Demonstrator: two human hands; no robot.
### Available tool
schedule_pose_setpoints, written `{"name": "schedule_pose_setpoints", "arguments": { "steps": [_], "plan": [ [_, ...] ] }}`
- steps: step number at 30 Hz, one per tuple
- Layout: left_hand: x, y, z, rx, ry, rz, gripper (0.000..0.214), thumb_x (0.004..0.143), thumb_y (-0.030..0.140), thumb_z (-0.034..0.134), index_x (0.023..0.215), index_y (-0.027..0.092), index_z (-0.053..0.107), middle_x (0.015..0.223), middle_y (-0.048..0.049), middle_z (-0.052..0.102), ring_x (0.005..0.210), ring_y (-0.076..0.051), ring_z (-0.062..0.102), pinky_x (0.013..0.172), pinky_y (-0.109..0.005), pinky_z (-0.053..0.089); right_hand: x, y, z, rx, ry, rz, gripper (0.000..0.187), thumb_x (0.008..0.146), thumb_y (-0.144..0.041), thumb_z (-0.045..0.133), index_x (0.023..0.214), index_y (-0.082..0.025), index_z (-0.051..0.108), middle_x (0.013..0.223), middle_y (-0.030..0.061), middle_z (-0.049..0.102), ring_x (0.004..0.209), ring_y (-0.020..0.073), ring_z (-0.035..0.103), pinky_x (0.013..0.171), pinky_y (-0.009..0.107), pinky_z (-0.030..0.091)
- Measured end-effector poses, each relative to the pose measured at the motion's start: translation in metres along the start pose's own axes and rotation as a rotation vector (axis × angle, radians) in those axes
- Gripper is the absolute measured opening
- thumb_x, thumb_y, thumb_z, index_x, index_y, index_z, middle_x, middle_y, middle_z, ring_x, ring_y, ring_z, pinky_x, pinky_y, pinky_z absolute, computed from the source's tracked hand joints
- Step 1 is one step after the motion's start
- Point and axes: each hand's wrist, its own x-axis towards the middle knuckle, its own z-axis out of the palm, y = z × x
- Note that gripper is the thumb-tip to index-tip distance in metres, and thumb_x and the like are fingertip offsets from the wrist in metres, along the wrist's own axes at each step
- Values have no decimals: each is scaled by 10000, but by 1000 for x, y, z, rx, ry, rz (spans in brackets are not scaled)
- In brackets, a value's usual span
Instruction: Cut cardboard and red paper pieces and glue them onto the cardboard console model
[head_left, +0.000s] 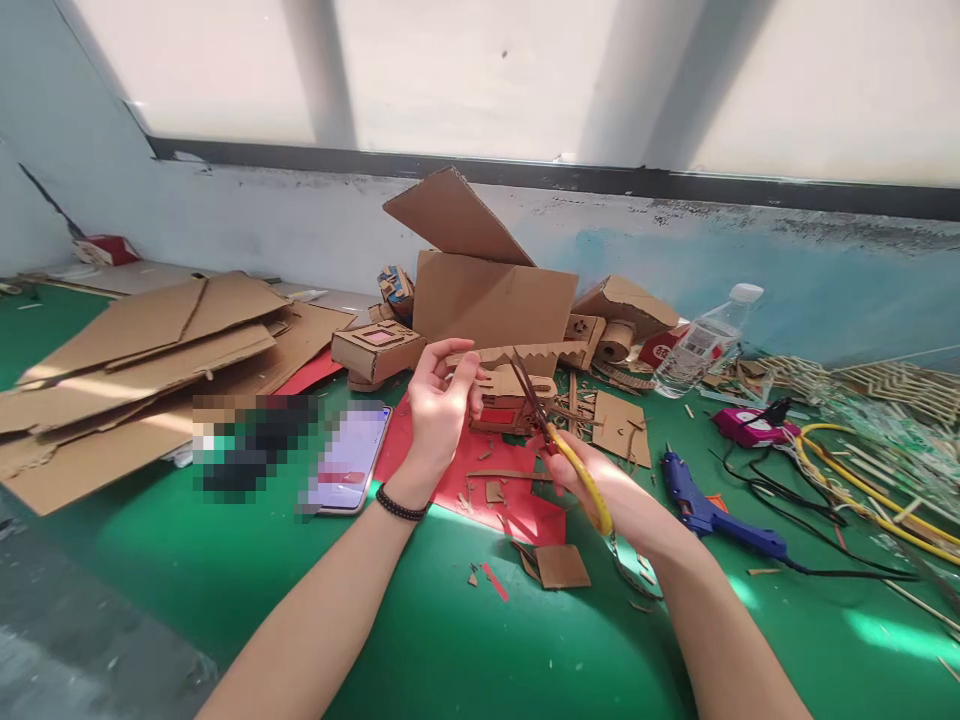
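Observation:
My left hand pinches the left end of a long cardboard strip with a zigzag edge, held up above the green table. My right hand grips yellow-handled scissors; their blades point up and left, open at the strip's underside. Below the hands lie a red sheet with cardboard scraps and a small cardboard model.
A stack of flat cardboard sheets fills the left. A phone lies left of my left wrist. An open cardboard box stands behind. A blue glue gun, a water bottle and yellow cables lie to the right.

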Motion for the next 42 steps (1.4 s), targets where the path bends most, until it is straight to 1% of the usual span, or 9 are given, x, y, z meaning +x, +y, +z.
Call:
{"name": "schedule_pose_setpoints", "arguments": {
  "steps": [2,4,7,10,15,22,28,37,42],
  "plan": [
    [2,-1,-1,-16,33,24,245,879,356,785,1006,206,639,736,47,649,409,-52,490,383,-201,426,0,2,0,-22,-23,-36,530,931,-756,494,980,-240,607,880,37,615,786,217,535,720,337,478],
    [2,-2,-1,-13,23,9,241,872,352,790,986,200,643,728,45,652,412,-51,497,390,-194,431,1,5,2,-22,-39,-86,563,933,-786,457,953,-238,587,846,35,588,760,210,505,702,334,466],
    [-1,-2,1,28,-56,-57,228,869,340,795,981,196,658,718,40,656,427,-58,516,400,-191,436,3,10,5,12,-49,-164,589,945,-804,420,955,-231,555,859,32,563,767,199,485,712,325,453],
    [-6,-1,4,70,-133,-91,210,875,335,795,967,196,667,702,37,651,442,-62,534,411,-186,437,7,15,11,57,-49,-210,590,964,-800,385,906,-233,536,819,23,539,746,194,478,701,322,436],
    [-9,0,6,98,-184,-105,214,881,345,792,947,192,657,673,37,641,439,-67,540,413,-182,432,9,17,17,129,-46,-198,571,975,-789,384,882,-241,511,761,6,512,687,182,444,649,316,403],
    [-7,-4,5,84,-172,-99,210,884,343,789,964,194,664,687,34,649,441,-69,539,413,-187,451,7,9,16,66,-66,-253,537,1013,-734,390,829,-236,468,762,-10,486,677,162,405,653,305,364],
    [-9,-3,4,92,-194,-97,200,890,338,786,955,194,663,679,34,645,438,-69,539,411,-187,438,10,15,17,63,-67,-246,530,1022,-729,364,862,-236,474,776,-11,488,685,165,424,673,311,383],
    [-7,-4,4,92,-182,-100,216,876,347,795,953,189,670,688,29,654,433,-64,532,416,-189,421,14,20,20,63,-27,-235,606,973,-808,344,905,-238,535,746,8,514,668,181,439,639,318,412],
    [-7,-4,4,98,-181,-102,232,871,364,799,958,188,675,688,28,658,430,-67,535,419,-198,420,14,20,19,105,-35,-230,575,988,-779,372,880,-232,512,749,-6,498,672,168,438,662,317,402]
  ]
}}
